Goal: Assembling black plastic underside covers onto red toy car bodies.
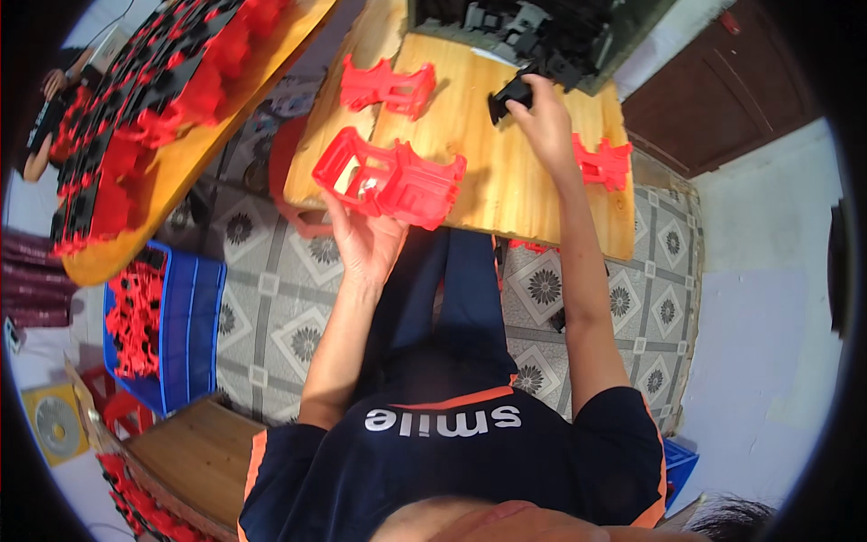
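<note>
My left hand [368, 246] holds a red moulded plastic shell [397, 181] by its near side, over the front of the wooden table [510, 194]. The shell is tilted, and its hollow frame and openings show. My right hand [549, 122] grips a small black plastic part [513, 98] between thumb and fingers, just above the table and beside a dark box [629, 41] of loose black and grey parts. A second red shell [388, 86] lies behind the held one. Another red shell [603, 163] rests near the right edge, partly hidden by my right forearm.
At the left, a second wooden table [113, 257] bears rows of red shells fitted with black parts [172, 95]. A blue crate [194, 325] of red and black pieces stands on the floor below it. Another person [41, 135] is at the far left; a red stool [289, 172] stands between the tables.
</note>
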{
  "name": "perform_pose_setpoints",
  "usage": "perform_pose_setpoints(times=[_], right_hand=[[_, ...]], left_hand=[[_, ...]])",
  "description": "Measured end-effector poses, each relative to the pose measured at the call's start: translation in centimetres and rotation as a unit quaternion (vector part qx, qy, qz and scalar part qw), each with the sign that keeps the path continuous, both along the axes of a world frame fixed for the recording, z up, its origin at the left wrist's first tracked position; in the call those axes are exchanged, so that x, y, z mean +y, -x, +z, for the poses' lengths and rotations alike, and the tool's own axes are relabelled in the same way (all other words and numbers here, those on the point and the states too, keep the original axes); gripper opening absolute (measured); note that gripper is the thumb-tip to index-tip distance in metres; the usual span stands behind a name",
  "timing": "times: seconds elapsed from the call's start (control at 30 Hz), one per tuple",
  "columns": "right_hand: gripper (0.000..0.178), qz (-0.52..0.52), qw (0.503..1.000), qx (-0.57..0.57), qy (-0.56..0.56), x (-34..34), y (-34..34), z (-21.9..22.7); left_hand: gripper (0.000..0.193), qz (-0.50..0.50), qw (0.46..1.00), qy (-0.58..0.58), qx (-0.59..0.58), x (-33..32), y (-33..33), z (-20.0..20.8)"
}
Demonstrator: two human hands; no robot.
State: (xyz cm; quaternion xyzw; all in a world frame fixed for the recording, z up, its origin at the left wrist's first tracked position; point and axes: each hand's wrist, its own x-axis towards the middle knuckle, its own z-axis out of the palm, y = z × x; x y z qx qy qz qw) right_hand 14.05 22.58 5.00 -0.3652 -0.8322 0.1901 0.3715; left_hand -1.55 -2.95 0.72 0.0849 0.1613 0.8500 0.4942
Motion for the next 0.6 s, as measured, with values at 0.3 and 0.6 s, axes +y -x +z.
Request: perform_pose_setpoints(times=[0.3, 0.6], right_hand=[[0.02, -0.051, 0.977, -0.173, -0.112, -6.0, -3.0, -6.5], [0.027, 0.086, 0.982, -0.153, -0.063, -1.7, 0.8, -4.8]], left_hand=[[0.083, -0.02, 0.991, 0.127, -0.046, -3.7, 1.0, -2.2], [0.051, -0.066, 0.989, 0.085, -0.099, -4.8, 1.2, -0.8]])
